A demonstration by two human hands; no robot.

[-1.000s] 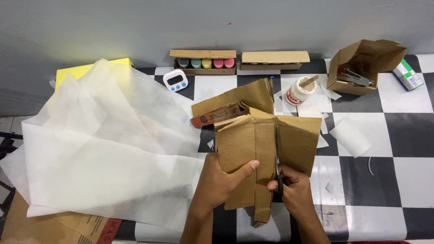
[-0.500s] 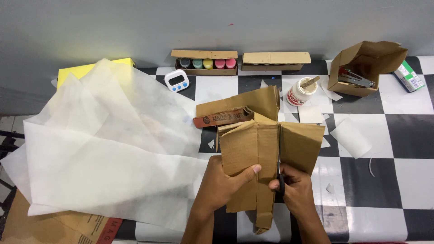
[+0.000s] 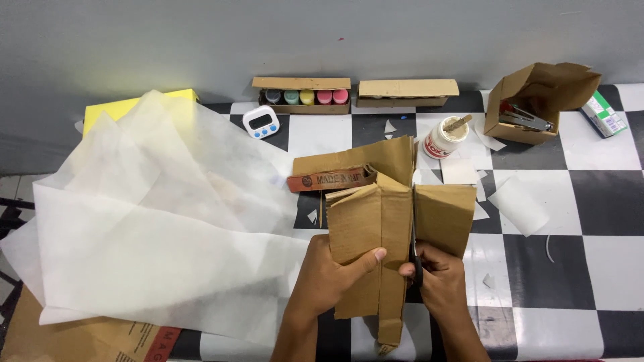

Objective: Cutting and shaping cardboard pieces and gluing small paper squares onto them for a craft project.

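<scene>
A folded brown cardboard piece (image 3: pixel 376 228) is held upright over the checkered table (image 3: pixel 570 268). My left hand (image 3: pixel 332 278) grips its lower left part, thumb across the front. My right hand (image 3: pixel 436 278) is closed on black scissors (image 3: pixel 414 258), whose blades run up into a slit between the middle panel and the right flap (image 3: pixel 443 214). A narrow cardboard strip (image 3: pixel 390 322) hangs down between my wrists.
Large white tissue sheets (image 3: pixel 147 228) cover the left side over a yellow sheet (image 3: pixel 107 114). At the back stand a box of paint pots (image 3: pixel 302 96), a flat cardboard box (image 3: pixel 408 90), a small white timer (image 3: pixel 260 122), a glue jar (image 3: pixel 443 137) and an open carton (image 3: pixel 537 100).
The scissors have cut further up the cardboard, and the slit between the middle panel and the right flap has widened. My hands stay in about the same place.
</scene>
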